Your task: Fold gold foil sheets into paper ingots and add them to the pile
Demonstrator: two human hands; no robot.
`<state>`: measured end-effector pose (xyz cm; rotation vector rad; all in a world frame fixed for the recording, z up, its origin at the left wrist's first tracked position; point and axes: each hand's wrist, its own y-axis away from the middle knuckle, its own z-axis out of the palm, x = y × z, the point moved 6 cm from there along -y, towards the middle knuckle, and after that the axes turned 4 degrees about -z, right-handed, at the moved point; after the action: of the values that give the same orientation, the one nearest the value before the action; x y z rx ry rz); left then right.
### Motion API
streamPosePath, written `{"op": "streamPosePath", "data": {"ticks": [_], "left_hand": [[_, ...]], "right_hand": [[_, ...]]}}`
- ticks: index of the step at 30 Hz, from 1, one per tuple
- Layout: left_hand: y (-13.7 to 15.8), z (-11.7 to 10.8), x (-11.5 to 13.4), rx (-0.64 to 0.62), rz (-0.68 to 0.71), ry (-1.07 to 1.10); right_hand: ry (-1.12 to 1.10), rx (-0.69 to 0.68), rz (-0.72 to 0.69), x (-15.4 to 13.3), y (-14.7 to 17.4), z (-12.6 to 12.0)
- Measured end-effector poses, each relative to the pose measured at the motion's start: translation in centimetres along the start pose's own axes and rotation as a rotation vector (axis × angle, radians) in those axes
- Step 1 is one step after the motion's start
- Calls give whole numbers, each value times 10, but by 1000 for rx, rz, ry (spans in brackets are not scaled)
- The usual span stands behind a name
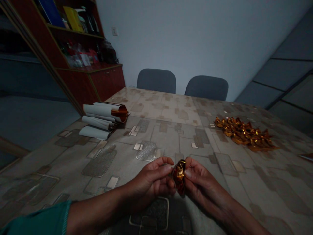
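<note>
Between my two hands, just above the table's near side, is a folded piece of shiny gold foil paper (180, 176), narrow and held upright. The fingers of my left hand (156, 178) pinch its left edge. My right hand (201, 179) grips its right edge between thumb and fingers. To the left on the table lies a stack of curled foil sheets (105, 119), white on the outside and gold inside. On the right sit several folded gold foil pieces (244, 133), grouped closely in rows.
A patterned cloth covers the table (168, 137). Two grey chairs (156, 80) (206, 87) stand at its far edge by the wall. A red-brown cabinet (97, 81) with filled shelves is at the back left. Part of another foil sheet (306, 157) shows at the right edge.
</note>
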<state>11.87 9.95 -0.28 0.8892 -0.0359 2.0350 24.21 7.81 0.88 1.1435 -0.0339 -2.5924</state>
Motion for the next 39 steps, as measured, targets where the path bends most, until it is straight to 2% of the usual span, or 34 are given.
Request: {"op": "streamPosePath", "data": {"ticks": [7,14,20,26,32,36,39], "left_hand": [[5,2,7,17,20,25],[6,0,2,-30,1,-133],[3,1,10,-55,130,-176],[2,-6,11,102,198,-277],[2,-3,16,75,277,-272],[1,-2,15,-6,228,-397],[-2,-7,11,-3,184,-415]], "right_hand": [[-118,1,-64,-11,-3,2],[-141,-26,-75,-12,-2,-1],[-161,-86,-70,-13,-1,6],[-102,-86,-21,-2,-1,7],[-87,-100,35,2,0,7],[-64,-90,71,2,0,7],[-40,-59,61,2,-1,4]]}}
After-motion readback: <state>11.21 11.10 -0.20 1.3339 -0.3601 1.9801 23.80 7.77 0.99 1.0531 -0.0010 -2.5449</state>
